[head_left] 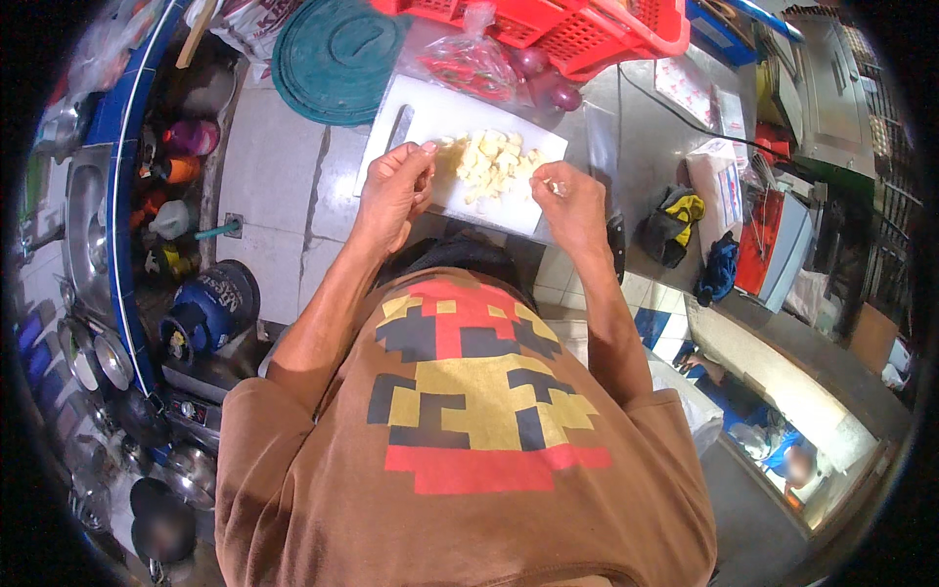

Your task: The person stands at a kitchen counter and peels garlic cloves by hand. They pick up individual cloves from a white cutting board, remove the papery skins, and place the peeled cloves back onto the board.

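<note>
A person's left hand (396,191) and right hand (577,203), fingers pinched narrow on contents too small to tell, flank pale pieces (489,161) on a white board (445,115), seemingly shielding them from the surface (585,127) at its near left corner.

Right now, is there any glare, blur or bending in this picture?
In the head view, straight edges bend toward a black, round rim; the white cutting board is brightly lit; the pale panel at lower right glares; the dark pan at lower left has a blurred patch.

Wide fisheye, head height, facing down
</note>
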A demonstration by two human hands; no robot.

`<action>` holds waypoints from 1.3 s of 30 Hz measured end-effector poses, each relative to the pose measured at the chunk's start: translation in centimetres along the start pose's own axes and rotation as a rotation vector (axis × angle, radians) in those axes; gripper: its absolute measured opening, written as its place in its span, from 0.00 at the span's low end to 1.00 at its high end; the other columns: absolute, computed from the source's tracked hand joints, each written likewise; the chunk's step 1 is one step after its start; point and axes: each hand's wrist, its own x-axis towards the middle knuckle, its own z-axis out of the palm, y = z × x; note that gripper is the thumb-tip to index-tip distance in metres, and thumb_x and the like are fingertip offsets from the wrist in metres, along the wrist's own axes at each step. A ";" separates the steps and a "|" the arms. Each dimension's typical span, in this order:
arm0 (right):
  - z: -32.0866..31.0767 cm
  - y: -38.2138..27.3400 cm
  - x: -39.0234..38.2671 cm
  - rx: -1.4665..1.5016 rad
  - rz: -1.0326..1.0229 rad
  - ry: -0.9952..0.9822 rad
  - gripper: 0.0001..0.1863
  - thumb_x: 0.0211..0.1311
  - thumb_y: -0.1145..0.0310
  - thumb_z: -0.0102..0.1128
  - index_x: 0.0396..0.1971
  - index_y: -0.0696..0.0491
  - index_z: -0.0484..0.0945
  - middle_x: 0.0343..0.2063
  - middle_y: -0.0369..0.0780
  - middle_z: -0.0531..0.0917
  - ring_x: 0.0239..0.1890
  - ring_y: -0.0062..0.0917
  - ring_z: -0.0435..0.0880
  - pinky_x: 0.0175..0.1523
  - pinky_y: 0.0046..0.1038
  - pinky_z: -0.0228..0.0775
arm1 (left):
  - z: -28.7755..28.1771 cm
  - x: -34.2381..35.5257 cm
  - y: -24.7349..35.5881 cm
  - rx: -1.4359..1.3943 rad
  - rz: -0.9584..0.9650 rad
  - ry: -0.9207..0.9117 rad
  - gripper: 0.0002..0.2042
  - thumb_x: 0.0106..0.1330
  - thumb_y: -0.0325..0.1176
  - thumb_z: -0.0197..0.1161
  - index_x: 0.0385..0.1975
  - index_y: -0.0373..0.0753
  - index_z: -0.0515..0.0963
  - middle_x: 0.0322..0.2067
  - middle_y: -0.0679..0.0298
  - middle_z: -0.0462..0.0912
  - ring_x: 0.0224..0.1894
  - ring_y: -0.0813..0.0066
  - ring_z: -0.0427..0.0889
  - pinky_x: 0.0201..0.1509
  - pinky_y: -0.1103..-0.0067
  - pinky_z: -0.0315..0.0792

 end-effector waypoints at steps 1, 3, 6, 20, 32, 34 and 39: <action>0.0 0.2 -0.2 -0.016 0.007 -0.002 0.09 0.55 0.70 0.66 0.36 0.55 0.83 0.27 0.50 0.85 0.30 0.40 0.86 0.39 0.36 0.76 | 0.0 -0.1 0.0 0.019 0.004 -0.006 0.15 0.71 0.40 0.62 0.22 0.43 0.71 0.16 0.76 0.65 0.13 0.90 0.57 0.16 0.86 0.48; 1.4 0.9 -0.3 -0.129 -0.119 0.022 0.09 0.56 0.70 0.65 0.35 0.56 0.83 0.28 0.50 0.85 0.30 0.41 0.86 0.39 0.36 0.76 | 0.0 -0.1 -0.3 0.026 -0.009 -0.012 0.15 0.71 0.40 0.61 0.22 0.43 0.72 0.16 0.76 0.65 0.14 0.90 0.57 0.16 0.86 0.48; 1.6 1.1 0.4 -0.166 -0.192 0.043 0.08 0.58 0.69 0.64 0.35 0.57 0.82 0.28 0.51 0.85 0.31 0.40 0.86 0.40 0.36 0.76 | 0.5 0.0 -0.4 0.070 0.005 -0.038 0.15 0.71 0.41 0.61 0.22 0.44 0.70 0.17 0.76 0.64 0.14 0.91 0.57 0.16 0.88 0.49; -0.1 -1.2 -0.3 0.284 -0.022 -0.063 0.07 0.63 0.69 0.59 0.34 0.59 0.79 0.21 0.36 0.79 0.26 0.16 0.75 0.33 0.25 0.69 | 4.7 -0.2 -0.8 0.806 0.534 -0.259 0.12 0.64 0.29 0.65 0.47 0.35 0.82 0.31 0.59 0.85 0.25 0.77 0.75 0.33 0.78 0.73; 0.7 -2.4 -0.8 0.384 -0.012 0.006 0.08 0.64 0.70 0.58 0.37 0.58 0.82 0.29 0.40 0.85 0.34 0.22 0.81 0.43 0.30 0.75 | 4.9 1.8 -1.7 0.882 0.492 -0.279 0.15 0.64 0.34 0.66 0.47 0.32 0.81 0.29 0.66 0.83 0.29 0.84 0.74 0.33 0.82 0.71; 2.8 0.7 0.7 0.374 -0.159 -0.036 0.15 0.65 0.61 0.59 0.38 0.59 0.82 0.29 0.43 0.84 0.34 0.26 0.81 0.44 0.32 0.74 | 5.3 1.7 -0.8 0.809 0.315 -0.257 0.15 0.67 0.33 0.63 0.49 0.32 0.82 0.33 0.66 0.84 0.33 0.80 0.77 0.38 0.78 0.74; 4.5 0.6 2.2 0.278 -0.221 0.028 0.15 0.60 0.59 0.61 0.34 0.58 0.79 0.31 0.49 0.83 0.38 0.42 0.83 0.44 0.38 0.74 | 3.6 3.1 -0.8 0.836 0.299 -0.233 0.14 0.69 0.36 0.61 0.44 0.29 0.81 0.30 0.70 0.78 0.32 0.83 0.71 0.36 0.81 0.68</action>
